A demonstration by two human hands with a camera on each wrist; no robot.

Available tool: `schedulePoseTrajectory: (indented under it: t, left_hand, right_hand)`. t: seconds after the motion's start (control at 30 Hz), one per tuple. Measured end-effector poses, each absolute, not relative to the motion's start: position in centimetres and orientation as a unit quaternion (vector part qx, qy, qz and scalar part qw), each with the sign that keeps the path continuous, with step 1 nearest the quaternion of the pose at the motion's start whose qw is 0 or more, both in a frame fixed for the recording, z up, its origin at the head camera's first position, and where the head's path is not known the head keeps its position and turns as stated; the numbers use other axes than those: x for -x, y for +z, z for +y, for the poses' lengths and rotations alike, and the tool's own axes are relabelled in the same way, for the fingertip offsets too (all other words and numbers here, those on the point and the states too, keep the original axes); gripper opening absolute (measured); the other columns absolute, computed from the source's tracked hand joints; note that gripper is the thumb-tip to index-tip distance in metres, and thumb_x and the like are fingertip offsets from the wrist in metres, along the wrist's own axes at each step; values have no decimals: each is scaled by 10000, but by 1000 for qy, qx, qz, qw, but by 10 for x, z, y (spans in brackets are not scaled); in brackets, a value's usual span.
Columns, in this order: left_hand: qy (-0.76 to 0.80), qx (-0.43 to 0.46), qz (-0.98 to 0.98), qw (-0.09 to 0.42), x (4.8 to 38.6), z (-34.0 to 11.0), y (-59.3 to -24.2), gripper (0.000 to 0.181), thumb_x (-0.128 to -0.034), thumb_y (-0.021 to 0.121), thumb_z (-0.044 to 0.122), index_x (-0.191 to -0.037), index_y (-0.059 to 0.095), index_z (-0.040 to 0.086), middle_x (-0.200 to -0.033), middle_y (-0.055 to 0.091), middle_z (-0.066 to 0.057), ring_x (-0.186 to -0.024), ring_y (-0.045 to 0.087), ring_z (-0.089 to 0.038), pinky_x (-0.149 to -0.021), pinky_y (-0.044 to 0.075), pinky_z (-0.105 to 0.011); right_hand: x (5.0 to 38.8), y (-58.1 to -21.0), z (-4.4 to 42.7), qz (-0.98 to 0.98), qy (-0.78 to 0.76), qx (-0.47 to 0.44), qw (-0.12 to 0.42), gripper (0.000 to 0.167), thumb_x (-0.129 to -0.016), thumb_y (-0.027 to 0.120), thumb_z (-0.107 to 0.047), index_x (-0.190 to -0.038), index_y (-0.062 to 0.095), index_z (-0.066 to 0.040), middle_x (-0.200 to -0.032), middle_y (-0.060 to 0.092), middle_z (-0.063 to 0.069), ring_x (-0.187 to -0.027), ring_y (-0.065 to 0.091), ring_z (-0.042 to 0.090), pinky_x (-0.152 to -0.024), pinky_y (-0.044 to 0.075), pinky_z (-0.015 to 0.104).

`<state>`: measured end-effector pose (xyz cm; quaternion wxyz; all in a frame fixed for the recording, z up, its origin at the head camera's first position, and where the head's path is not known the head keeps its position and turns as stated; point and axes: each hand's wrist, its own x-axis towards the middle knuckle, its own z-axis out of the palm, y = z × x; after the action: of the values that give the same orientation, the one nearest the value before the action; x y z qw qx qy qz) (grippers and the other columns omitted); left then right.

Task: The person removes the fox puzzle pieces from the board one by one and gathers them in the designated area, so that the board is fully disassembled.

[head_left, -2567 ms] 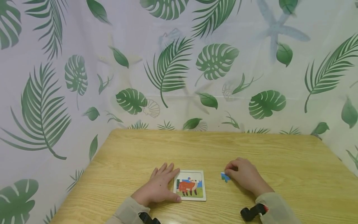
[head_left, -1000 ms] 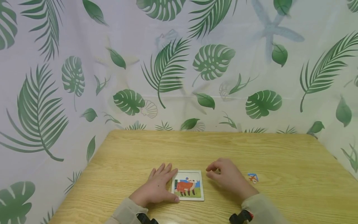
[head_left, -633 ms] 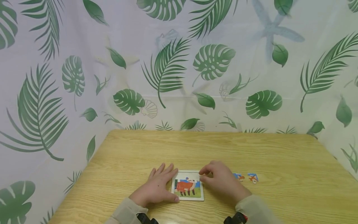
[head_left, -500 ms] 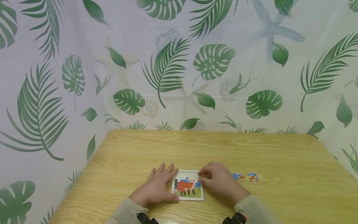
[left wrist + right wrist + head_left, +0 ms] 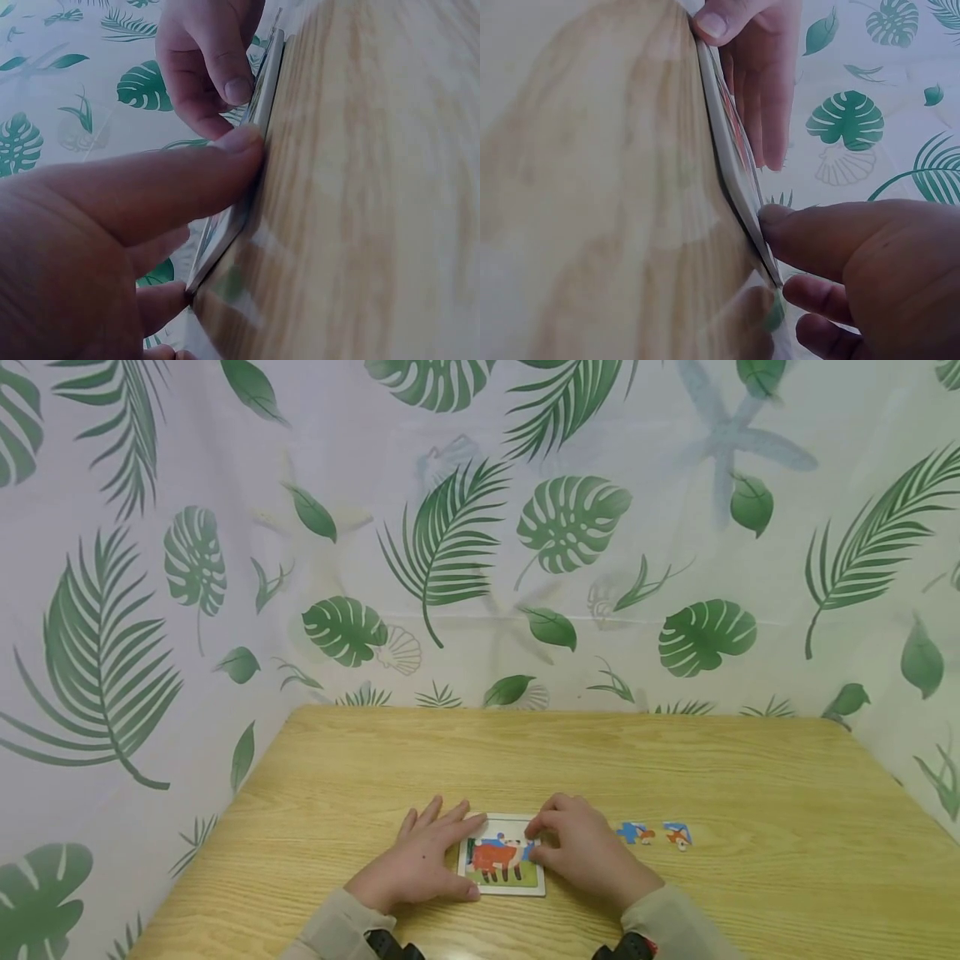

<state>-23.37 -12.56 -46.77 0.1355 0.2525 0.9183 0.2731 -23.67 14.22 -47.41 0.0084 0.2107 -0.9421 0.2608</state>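
A small white-framed jigsaw puzzle (image 5: 501,860) with a red animal lies flat on the table. Its upper strip is bare white. My left hand (image 5: 420,858) rests along its left side, fingers spread, thumb at the lower left corner and forefinger at the upper edge. At the right side, my right hand (image 5: 588,850) has thumb and forefinger curled towards each other around a blue puzzle piece (image 5: 528,850), mostly hidden by the fingers. In the right wrist view my right thumb (image 5: 780,221) touches the edge of the puzzle frame (image 5: 731,150).
Two loose puzzle pieces lie right of my right hand: a blue one (image 5: 633,833) and one with an orange animal (image 5: 678,836). The wooden table (image 5: 450,752) meets a leaf-printed curtain (image 5: 480,568) at its far edge.
My right hand has carried the blue and green piece leftward to the puzzle's right side, uncovering the two loose pieces. My left hand has stayed at the puzzle, its forefinger shifting slightly onto it.
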Motion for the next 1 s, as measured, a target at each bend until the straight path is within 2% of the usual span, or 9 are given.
schedulePoseTrajectory:
  t: [0.37, 1.0]
  left_hand:
    - [241, -289, 915, 142, 235, -127, -468, 726, -853, 768, 495, -1513, 487, 381, -1681, 153, -86, -1518, -19, -440, -1134, -10, -710]
    - [240, -301, 911, 149, 234, -128, -468, 670, -886, 722, 519, -1505, 491, 402, -1673, 180, -104, -1515, -16, -450, -1122, 0, -730]
  right_hand:
    - [236, -474, 139, -943, 258, -211, 7, 104, -864, 813, -223, -905, 728, -269, -1076, 552, -89, -1018, 503, 183, -914, 456, 467]
    - [234, -473, 133, -948, 251, -197, 1, 124, -862, 819, -230, -858, 701, -266, -1079, 545, -75, -1015, 495, 185, -911, 451, 453]
